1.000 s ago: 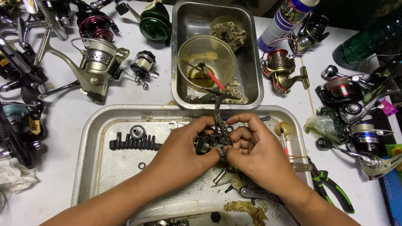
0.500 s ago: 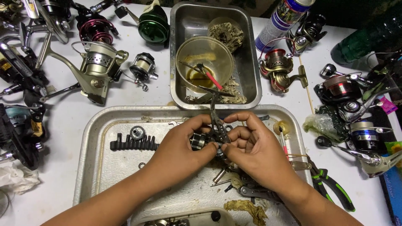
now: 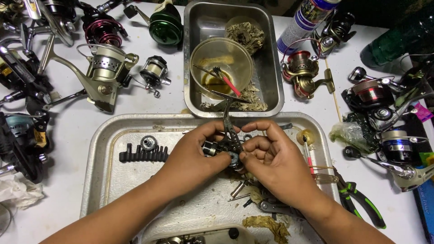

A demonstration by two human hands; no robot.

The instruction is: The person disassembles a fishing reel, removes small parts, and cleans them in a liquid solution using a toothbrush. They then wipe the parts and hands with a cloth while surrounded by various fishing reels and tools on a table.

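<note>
reel body [image 3: 226, 147] handle-up, lengthwise upright

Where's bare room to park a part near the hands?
Bare metal in the large tray between the black bit strip and the left forearm. Bare white table between the silver reel and the small pan. Crowded: both table sides, and tray under the right hand.

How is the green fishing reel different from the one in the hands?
The green reel lies whole on the white table, untouched. The reel body in the hands is dark, grimy and partly stripped, held over the big metal tray by the left hand and right hand. Both are fishing reels.
</note>
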